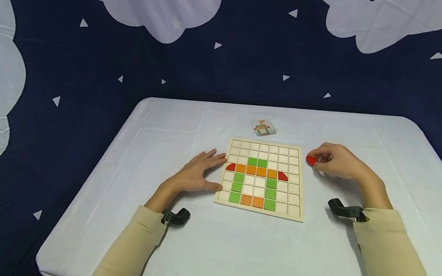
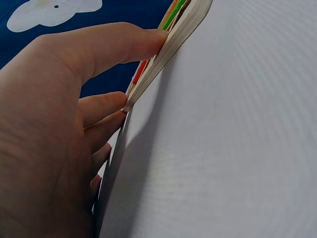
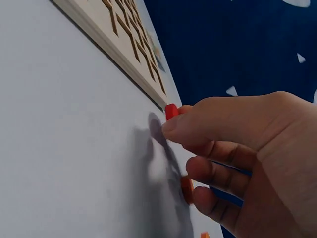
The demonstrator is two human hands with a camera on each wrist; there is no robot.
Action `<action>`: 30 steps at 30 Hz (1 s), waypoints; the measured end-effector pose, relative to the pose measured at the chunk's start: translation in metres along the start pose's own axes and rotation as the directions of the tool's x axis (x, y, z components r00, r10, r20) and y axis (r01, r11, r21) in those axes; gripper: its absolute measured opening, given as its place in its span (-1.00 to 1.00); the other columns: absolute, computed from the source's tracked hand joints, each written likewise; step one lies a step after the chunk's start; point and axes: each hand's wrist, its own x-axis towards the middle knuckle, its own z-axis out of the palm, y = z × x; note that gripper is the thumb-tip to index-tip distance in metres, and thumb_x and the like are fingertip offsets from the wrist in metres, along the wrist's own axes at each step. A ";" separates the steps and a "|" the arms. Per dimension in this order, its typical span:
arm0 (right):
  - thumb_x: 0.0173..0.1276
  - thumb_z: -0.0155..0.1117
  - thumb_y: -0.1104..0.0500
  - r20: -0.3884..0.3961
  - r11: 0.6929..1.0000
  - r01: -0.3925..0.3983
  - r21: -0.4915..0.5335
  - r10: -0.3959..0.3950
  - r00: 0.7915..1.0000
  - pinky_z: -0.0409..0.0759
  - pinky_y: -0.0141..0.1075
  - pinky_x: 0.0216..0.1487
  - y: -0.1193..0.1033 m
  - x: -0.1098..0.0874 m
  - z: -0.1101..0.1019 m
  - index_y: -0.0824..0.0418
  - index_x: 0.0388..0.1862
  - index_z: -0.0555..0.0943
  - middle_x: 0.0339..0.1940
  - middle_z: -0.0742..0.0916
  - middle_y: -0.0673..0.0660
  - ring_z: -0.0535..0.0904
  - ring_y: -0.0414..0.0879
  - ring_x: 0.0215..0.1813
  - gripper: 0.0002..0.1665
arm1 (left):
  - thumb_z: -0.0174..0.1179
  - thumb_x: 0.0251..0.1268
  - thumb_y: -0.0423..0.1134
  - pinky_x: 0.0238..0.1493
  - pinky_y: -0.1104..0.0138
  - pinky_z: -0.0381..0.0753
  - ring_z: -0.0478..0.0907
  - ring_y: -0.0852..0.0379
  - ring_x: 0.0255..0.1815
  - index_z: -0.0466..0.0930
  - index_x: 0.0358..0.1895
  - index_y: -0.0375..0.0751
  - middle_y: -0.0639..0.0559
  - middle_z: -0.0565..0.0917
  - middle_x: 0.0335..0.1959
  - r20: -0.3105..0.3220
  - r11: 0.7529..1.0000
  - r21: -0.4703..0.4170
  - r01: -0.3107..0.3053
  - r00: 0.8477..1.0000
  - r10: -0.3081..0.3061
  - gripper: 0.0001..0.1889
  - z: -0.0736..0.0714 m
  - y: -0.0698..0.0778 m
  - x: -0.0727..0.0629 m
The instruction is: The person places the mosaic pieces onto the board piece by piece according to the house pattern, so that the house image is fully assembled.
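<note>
A square wooden grid board [image 1: 300,199] lies on the table, with green, orange and red pieces set in its cells. My left hand [image 1: 197,173] touches the board's left edge with spread, straight fingers, the thumb on the near part of that edge. To the right of the board, my right hand [image 1: 336,161] pinches a small red piece [image 3: 171,111] between thumb and forefinger, just off the board's edge. An orange piece [image 3: 186,189] shows by the lower fingers in the right wrist view; I cannot tell whether they touch it.
Behind the board lies a small card [image 1: 263,128] with a coloured grid picture. A white cloth covers the table [image 1: 258,252]. A dark blue backdrop [image 1: 242,78] with clouds and triangles hangs beyond the far edge. Another orange bit [image 3: 204,235] shows low in the right wrist view.
</note>
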 end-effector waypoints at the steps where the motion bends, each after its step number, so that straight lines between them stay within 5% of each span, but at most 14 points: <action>1: 0.11 0.41 0.29 0.002 1.000 0.005 0.003 -0.005 1.000 0.48 -0.28 -0.39 -0.002 0.002 0.001 0.23 0.02 0.67 -0.22 0.64 0.10 0.46 -0.01 -0.27 -0.57 | 0.32 0.01 0.21 0.48 0.24 -0.27 -0.16 0.14 0.53 0.25 0.46 0.01 0.23 0.14 0.48 0.000 1.000 -0.001 -0.001 1.000 0.001 -0.11 0.000 0.000 0.000; 30: 0.09 0.37 0.27 0.034 0.986 0.159 0.051 -0.160 0.986 0.47 -0.22 -0.36 -0.061 0.037 0.031 0.21 0.02 0.68 -0.24 0.62 0.05 0.46 -0.05 -0.32 -0.56 | 0.31 0.03 0.22 0.47 0.27 -0.29 -0.17 0.15 0.53 0.25 0.45 0.01 0.26 0.13 0.49 -0.002 1.000 0.002 0.004 1.000 -0.004 -0.12 0.001 -0.001 -0.001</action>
